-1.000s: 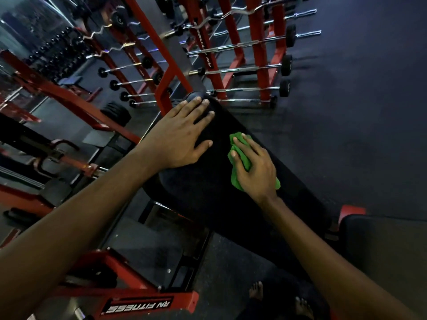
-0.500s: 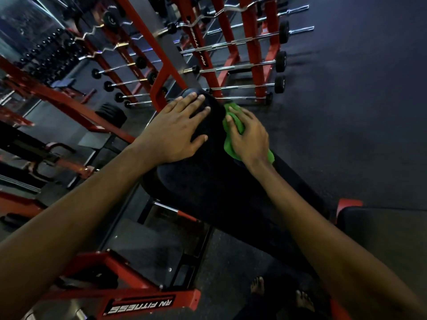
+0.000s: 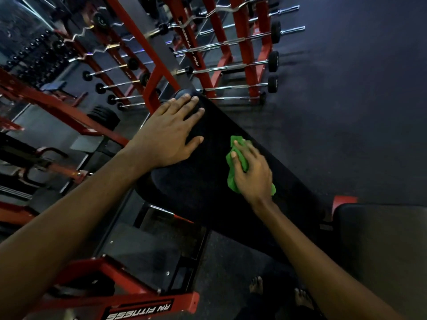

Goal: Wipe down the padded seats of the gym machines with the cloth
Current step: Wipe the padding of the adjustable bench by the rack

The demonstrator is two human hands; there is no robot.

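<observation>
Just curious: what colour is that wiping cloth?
Bright green cloth, under the right hand; head view.

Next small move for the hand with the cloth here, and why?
Probably slide the right hand with the green cloth down the black pad toward the near end. The cloth sits about mid-length on the pad's right side, with a long stretch of bare pad below it, and the left hand lies flat near the top end, bracing it.

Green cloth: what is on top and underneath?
The right hand holds the cloth from above. Beneath lies the black padded seat; the covered patch is hidden.
</observation>
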